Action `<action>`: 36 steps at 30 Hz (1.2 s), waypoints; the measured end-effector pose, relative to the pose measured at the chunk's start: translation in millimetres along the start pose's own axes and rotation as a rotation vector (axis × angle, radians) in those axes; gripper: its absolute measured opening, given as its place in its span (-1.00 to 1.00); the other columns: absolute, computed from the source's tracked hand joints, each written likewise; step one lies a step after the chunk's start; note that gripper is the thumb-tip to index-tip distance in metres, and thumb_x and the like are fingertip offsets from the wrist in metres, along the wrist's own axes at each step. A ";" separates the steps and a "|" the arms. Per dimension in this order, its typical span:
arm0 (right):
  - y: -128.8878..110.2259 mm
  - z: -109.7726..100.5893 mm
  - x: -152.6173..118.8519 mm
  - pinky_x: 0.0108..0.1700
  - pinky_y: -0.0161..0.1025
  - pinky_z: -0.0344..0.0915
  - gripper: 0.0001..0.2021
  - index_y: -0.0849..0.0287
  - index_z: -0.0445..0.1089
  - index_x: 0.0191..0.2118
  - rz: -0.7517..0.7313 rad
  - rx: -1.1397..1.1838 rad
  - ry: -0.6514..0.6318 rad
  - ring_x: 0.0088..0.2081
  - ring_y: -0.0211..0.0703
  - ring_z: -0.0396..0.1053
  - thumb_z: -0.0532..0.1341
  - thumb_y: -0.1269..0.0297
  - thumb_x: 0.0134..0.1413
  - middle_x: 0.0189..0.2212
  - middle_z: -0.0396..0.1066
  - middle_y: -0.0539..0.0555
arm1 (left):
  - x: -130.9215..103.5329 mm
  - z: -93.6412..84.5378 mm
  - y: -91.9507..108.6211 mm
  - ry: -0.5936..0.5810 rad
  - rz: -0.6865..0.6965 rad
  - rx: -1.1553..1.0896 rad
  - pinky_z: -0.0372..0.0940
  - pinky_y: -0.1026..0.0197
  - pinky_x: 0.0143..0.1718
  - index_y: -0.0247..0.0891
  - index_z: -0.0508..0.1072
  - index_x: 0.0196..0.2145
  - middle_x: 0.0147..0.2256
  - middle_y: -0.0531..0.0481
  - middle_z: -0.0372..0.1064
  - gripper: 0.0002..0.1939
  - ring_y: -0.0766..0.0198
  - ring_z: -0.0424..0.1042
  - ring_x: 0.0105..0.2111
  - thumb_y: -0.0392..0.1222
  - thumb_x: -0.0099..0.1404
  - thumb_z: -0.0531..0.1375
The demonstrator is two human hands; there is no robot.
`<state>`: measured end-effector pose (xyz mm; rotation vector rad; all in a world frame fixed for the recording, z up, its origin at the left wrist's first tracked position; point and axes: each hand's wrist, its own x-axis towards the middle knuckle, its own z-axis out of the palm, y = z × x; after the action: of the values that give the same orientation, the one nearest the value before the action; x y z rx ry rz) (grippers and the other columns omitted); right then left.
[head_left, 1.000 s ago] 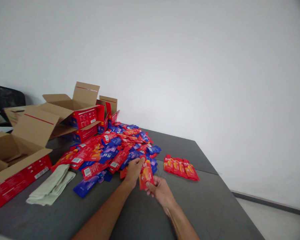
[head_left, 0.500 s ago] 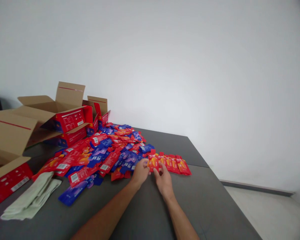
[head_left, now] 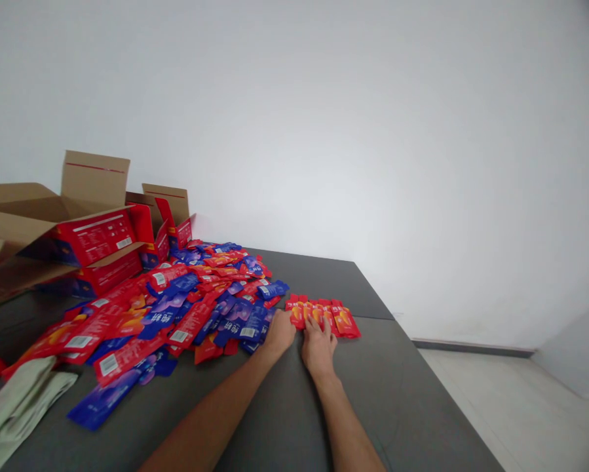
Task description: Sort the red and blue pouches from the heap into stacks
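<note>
Several red packets (head_left: 344,321) with orange pictures lie in an overlapping row on the dark table (head_left: 373,387). My left hand (head_left: 280,331) is at the row's left end, its fingers curled in and the tips at the leftmost packet's edge; whether it grips the packet is too small to tell. My right hand (head_left: 318,344) rests with spread fingers on the front edge of the row, pressing on the packets from above. To the left of my left hand lies a big loose pile of red packets (head_left: 192,324) and blue packets (head_left: 238,318).
Open cardboard boxes with red printed sides (head_left: 97,236) stand at the back left, flaps up. A folded pale cloth (head_left: 23,406) lies at the front left. One blue packet (head_left: 105,400) sticks out of the pile's near side. A white wall (head_left: 323,131) rises behind the table.
The leftmost red packet, earlier held between both hands, now lies at the row's left end. My right hand has spread over the row. The view has shifted to the right.
</note>
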<state>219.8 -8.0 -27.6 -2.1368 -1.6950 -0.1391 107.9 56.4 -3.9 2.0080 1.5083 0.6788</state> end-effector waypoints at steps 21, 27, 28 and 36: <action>12.1 6.9 8.1 0.13 0.00 -0.04 -0.60 -0.11 0.44 0.04 0.080 0.014 -0.017 0.26 -0.07 0.09 -0.05 0.35 0.28 0.14 0.37 0.03 | -20.8 13.0 2.5 0.055 0.251 0.406 0.10 -0.04 0.09 -0.30 0.40 0.05 0.06 -0.27 0.32 -0.61 -0.05 0.21 0.04 -0.19 0.33 0.00; 6.5 1.5 7.0 0.15 0.05 -0.02 -0.61 -0.06 0.44 0.06 0.083 0.006 0.017 0.26 0.02 0.08 -0.03 0.33 0.28 0.15 0.35 0.07 | -23.2 11.0 6.2 0.048 0.198 0.328 0.08 -0.04 0.11 -0.29 0.34 0.11 0.16 -0.28 0.21 -0.56 -0.07 0.18 0.10 -0.22 0.29 0.02; 4.6 -0.7 6.4 0.15 0.05 -0.02 -0.61 -0.06 0.44 0.06 0.071 0.008 0.032 0.27 0.03 0.07 -0.03 0.33 0.28 0.15 0.34 0.08 | -24.6 9.8 6.9 0.048 0.193 0.317 0.08 -0.04 0.12 -0.30 0.32 0.13 0.18 -0.29 0.18 -0.54 -0.08 0.17 0.11 -0.24 0.29 0.02; -14.1 -3.7 0.5 0.17 0.01 -0.02 -0.61 0.01 0.39 0.12 -0.040 0.082 0.099 0.28 0.02 0.03 -0.03 0.29 0.29 0.19 0.30 0.07 | -45.8 -20.3 0.7 0.159 0.198 0.364 0.09 -0.03 0.11 -0.26 0.36 0.08 0.17 -0.23 0.19 -0.58 -0.04 0.18 0.10 -0.32 0.27 0.02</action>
<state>207.1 -6.4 -20.5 -2.0036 -1.6581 -0.1805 83.3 14.4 7.9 2.4527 1.6328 0.6944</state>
